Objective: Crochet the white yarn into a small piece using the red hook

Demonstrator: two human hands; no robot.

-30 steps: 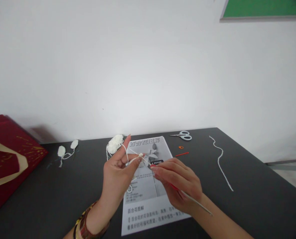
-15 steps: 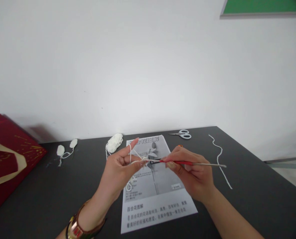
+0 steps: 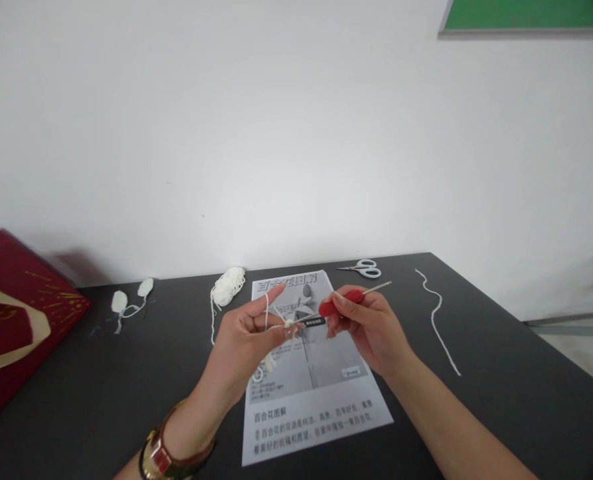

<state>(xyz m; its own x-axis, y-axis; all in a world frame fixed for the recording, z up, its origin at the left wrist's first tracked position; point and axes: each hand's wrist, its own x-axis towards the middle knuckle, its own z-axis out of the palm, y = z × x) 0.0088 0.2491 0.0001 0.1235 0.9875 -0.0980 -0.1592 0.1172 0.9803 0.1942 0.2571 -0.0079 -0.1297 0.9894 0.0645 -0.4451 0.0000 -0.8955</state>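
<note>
Above the printed black-and-white instruction sheet (image 3: pixel 306 400), the left hand (image 3: pixel 249 340) pinches a small white crocheted yarn piece (image 3: pixel 289 327), strand looped over its raised forefinger. The right hand (image 3: pixel 371 327) grips the red-handled metal crochet hook (image 3: pixel 344 301) (tip at the stitch). Slackening yarn tension could likely let the loop slip off.

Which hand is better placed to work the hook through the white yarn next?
Right. The right hand holds the red-handled crochet hook, its tip at the small yarn piece pinched by the left hand, whose raised forefinger carries the strand.
</note>
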